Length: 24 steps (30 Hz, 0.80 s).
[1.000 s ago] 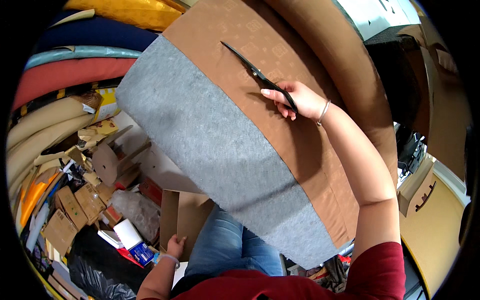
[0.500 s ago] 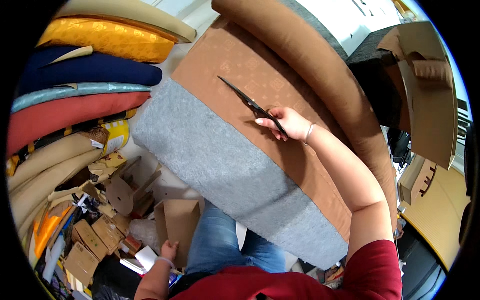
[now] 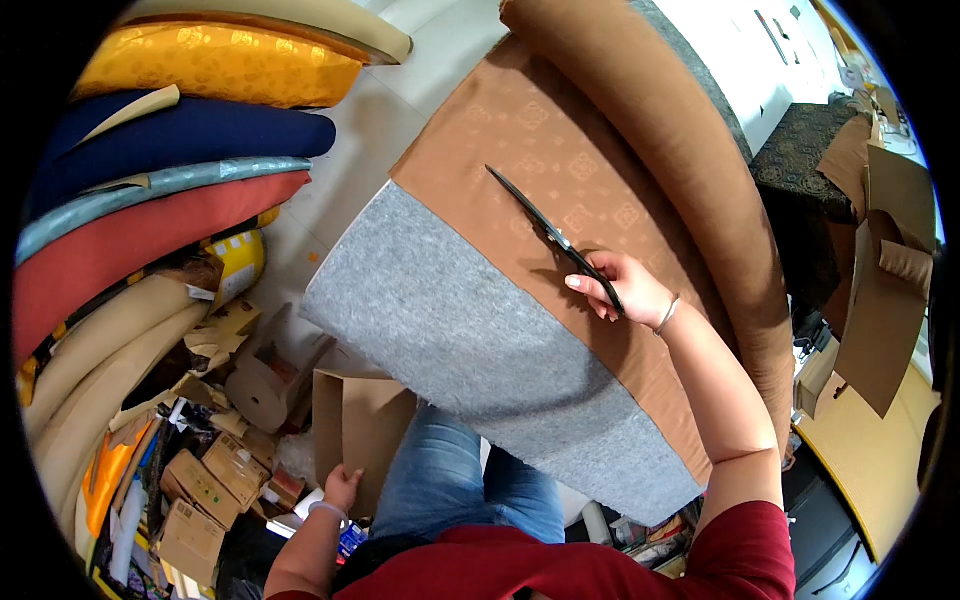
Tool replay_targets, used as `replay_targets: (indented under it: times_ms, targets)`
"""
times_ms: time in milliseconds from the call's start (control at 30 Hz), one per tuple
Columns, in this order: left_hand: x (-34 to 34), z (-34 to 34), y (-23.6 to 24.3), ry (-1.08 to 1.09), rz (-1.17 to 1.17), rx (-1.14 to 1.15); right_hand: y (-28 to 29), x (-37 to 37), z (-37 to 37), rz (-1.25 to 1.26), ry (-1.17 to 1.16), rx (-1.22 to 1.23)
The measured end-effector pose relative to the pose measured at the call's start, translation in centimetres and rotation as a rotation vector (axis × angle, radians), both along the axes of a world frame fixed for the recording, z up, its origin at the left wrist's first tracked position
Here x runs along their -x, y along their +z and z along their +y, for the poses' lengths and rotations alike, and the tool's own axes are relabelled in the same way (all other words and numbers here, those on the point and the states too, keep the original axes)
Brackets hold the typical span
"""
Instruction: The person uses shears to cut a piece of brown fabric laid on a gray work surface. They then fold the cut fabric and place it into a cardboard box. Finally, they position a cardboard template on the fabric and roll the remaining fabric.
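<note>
My right hand (image 3: 628,288) is closed around the handles of black scissors (image 3: 545,225). Their blades are together and point toward the far left, above brown patterned fabric (image 3: 480,130). Along the near side of the brown fabric runs a wide band of grey felt-like material (image 3: 440,290). A thick roll of brown fabric (image 3: 670,130) lies along the far right side. Low on the left, my left hand (image 3: 343,488) grips the edge of a folded piece of brown cardboard (image 3: 375,425) beside my knee.
Rolls of material, including a yellow one (image 3: 220,65), a navy one (image 3: 230,138) and a red one (image 3: 170,240), lie at the left. Below them are small cardboard boxes (image 3: 238,470) and scraps. Bent brown sheets (image 3: 880,330) stand at the right, near a dark patterned block (image 3: 805,150).
The whole view has shifted, so the fabric and roll appear farther right. My right hand still holds the scissors over the fabric, and my left hand stays on the cardboard.
</note>
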<state>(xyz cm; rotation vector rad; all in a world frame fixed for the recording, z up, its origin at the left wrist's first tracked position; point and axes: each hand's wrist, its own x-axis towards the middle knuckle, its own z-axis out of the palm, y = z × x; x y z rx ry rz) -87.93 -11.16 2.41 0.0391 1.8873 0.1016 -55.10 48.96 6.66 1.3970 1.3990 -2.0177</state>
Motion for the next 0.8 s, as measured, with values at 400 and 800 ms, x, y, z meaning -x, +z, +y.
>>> replay_targets:
  times_ms: [400,800]
  targets:
    - [0.4,-1.2,-1.1,0.096,-0.020,0.034,0.1,1.2,2.3,-0.014,0.034,0.038]
    - [0.0,0.5,-1.0,0.054,-0.012,0.018,-0.4,1.4,2.1,0.044,-0.020,0.068]
